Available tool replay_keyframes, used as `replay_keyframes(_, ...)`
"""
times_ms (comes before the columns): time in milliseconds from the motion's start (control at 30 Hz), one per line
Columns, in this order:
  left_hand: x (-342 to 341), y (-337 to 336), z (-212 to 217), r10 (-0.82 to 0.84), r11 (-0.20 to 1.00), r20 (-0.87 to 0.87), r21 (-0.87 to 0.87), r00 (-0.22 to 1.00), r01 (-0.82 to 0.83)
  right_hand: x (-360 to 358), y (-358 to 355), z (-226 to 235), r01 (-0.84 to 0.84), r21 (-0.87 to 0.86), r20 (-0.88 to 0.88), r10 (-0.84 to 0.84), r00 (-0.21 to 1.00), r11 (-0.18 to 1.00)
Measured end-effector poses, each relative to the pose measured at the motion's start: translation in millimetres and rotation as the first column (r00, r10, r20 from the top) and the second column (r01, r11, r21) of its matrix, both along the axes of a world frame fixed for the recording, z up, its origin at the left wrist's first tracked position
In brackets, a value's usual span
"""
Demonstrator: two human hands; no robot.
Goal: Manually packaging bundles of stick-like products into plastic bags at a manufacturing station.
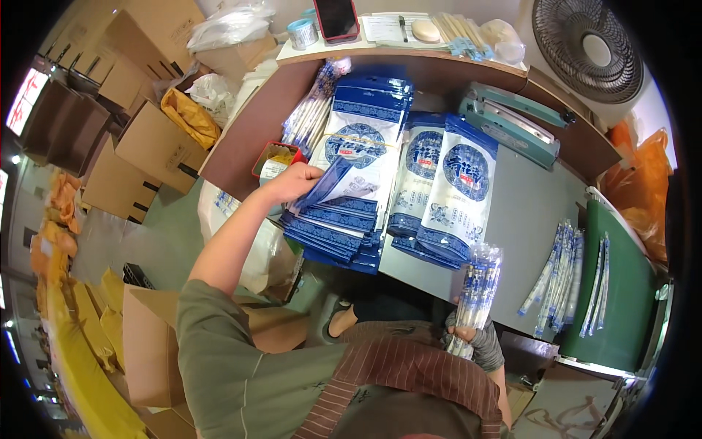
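My left hand (296, 183) is closed on the near corner of the top blue-and-white plastic bag (342, 183), which folds up from a thick stack of flat bags. A rubber band lies across that stack. Low at the right, my right hand (474, 342), with a grey wrap around the wrist and palm, grips a bundle of wrapped chopsticks (479, 289) held upright in front of the table edge. Two smaller piles of the same bags (459, 186) lie to the right of the stack. More wrapped chopsticks (559, 278) are spread at the right.
A teal heat sealer (512, 124) stands at the back right. Beside the table is a green conveyor belt (621, 293). Further chopsticks (311, 113) and a red box (276, 157) sit at the left. The back shelf holds a phone (336, 18); a fan (589, 47) is beyond.
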State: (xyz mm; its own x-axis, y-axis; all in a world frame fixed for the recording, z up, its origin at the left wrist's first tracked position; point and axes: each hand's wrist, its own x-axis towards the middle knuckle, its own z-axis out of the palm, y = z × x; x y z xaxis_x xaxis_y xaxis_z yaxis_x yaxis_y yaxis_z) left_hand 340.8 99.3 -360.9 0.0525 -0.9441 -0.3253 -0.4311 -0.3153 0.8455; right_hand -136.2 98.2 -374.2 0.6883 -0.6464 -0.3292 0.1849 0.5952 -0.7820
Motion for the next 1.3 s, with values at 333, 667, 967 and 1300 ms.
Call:
replay_keyframes(333, -10, -11, 133, 0.466, 0.592, -0.011, -0.739, 0.885, -0.321, -47, -8, 6, 0.079, -0.234, -0.284, -0.146, 0.948, 0.969)
replay_keyframes(667, -94, -11, 324, 0.784, 0.250, 0.313, -0.950, 0.536, 0.189, -89, 3, 40, 0.400, -0.174, -0.062, -0.416, 0.907, 0.900)
replay_keyframes(967, -364, -77, 30, 0.120, 0.486, 0.876, -0.463, 0.468, 0.741, -131, 18, 34, 0.426, -0.454, -0.188, -0.551, 0.813, 0.783)
replay_keyframes(1300, -401, -68, -36, -0.433, 0.663, 0.298, -0.534, 0.851, 0.524, -118, 34, -13, 0.010, -0.891, -0.356, -0.714, 0.603, 0.453)
